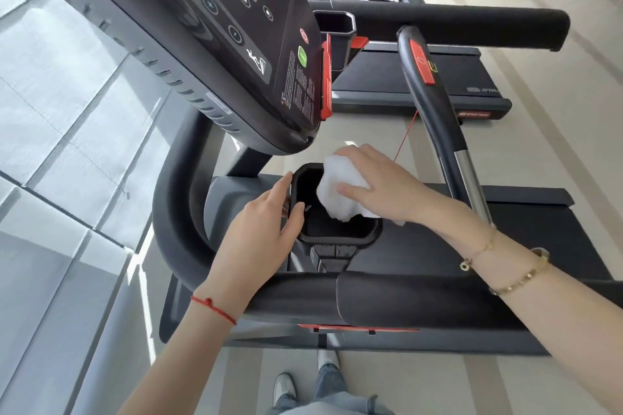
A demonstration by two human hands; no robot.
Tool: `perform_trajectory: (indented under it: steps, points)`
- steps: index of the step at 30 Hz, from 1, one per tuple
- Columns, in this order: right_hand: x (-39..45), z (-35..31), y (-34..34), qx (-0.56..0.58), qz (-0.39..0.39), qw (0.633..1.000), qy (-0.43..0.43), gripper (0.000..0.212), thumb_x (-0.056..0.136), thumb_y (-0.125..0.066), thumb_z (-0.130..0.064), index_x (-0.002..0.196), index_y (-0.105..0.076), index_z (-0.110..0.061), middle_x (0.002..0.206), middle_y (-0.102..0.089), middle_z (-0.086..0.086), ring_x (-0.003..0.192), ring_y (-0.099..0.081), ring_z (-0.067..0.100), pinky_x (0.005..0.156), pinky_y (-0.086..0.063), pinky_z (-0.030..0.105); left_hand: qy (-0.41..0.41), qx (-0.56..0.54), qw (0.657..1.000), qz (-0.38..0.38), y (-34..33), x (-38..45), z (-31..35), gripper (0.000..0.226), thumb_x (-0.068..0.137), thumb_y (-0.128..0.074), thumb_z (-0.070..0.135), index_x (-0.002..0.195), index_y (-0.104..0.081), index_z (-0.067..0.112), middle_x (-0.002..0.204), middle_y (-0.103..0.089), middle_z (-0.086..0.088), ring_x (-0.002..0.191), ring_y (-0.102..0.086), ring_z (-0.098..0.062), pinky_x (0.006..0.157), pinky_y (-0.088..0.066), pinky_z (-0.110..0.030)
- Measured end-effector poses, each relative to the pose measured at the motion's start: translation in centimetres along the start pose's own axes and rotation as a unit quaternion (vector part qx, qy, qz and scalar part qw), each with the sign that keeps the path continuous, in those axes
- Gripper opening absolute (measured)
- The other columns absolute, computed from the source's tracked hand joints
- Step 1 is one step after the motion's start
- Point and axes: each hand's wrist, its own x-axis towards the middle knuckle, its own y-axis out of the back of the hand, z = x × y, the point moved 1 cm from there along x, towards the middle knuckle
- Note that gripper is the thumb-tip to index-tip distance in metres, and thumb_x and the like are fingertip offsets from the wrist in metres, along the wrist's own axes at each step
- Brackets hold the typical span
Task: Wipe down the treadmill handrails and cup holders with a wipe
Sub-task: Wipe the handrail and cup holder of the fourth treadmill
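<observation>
A crumpled white wipe [340, 194] lies over the far right rim of the near black plastic cup holder [337, 236], partly hanging into its dark opening. A 2nd black cup holder [337, 34] stands on the far side of the console. The thick black padded handrail [387, 296] runs across, just below the near holder.

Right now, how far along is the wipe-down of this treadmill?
Nothing visibly shows finished surfaces. In hand: the right hand holds the white wipe at the near cup holder, whose rim the left hand steadies. Seemingly left: the far cup holder, the padded handrail in front and the side grip.
</observation>
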Motion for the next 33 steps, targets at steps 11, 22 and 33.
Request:
perform_trajectory:
  steps: [11,22,33]
  points:
    - [-3.7,-0.8,-2.6,0.156,0.106,0.97,-0.151,0.059,0.096,-0.053,-0.033,0.146,-0.021,-0.029,0.133,-0.034,0.004,0.121,-0.042,0.024,0.09,-0.033,0.031,-0.007,0.004,1.0,0.002,-0.1,-0.1,-0.2,0.055,0.097,-0.046,0.041,0.148,-0.037,0.023,0.098,-0.068,0.002,0.089,-0.062,-0.017,0.078,-0.053,-0.038]
    - [-3.0,-1.2,-0.2,0.282,0.05,0.944,-0.16,0.054,0.1,-0.048,-0.032,0.147,-0.027,-0.017,0.14,-0.045,0.001,0.128,-0.046,0.019,0.099,-0.042,0.025,-0.007,-0.003,1.0,-0.022,0.2,0.1,-0.2,0.052,0.098,-0.046,0.038,0.147,-0.038,0.02,0.095,-0.068,0.001,0.088,-0.064,-0.021,0.08,-0.053,-0.044]
    - [-9.4,-3.0,0.4,0.121,-0.032,0.991,0.048,0.05,0.098,-0.049,-0.043,0.145,-0.033,-0.035,0.147,-0.035,-0.022,0.137,-0.029,-0.002,0.113,-0.022,0.022,-0.055,-0.007,0.998,-0.004,1.5,-0.6,-1.2,0.037,0.102,-0.039,0.031,0.136,-0.051,0.027,0.06,-0.042,0.018,0.067,-0.048,-0.004,0.072,-0.043,-0.032]
